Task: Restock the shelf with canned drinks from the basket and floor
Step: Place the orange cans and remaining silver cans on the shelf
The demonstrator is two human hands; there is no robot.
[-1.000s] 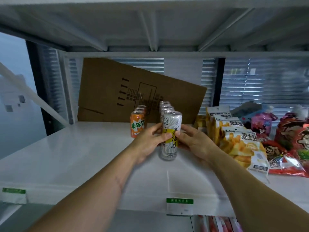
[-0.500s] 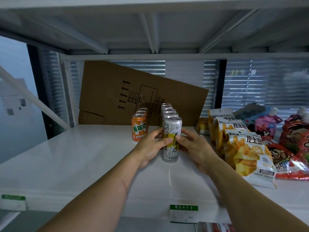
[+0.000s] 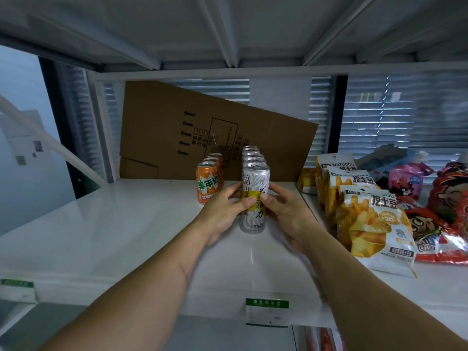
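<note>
Holding the silver can (image 3: 254, 198) upright at the near end of its row, the left hand (image 3: 222, 211) and right hand (image 3: 286, 211) grip it on the shelf (image 3: 101, 236), with orange cans (image 3: 209, 182) left; how many remain probably cannot be judged.

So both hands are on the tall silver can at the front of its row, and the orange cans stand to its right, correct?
Not quite. In the head view both the left hand and right hand do hold the tall silver can at the front of its row, but the short orange cans stand to its left, not its right.
</note>
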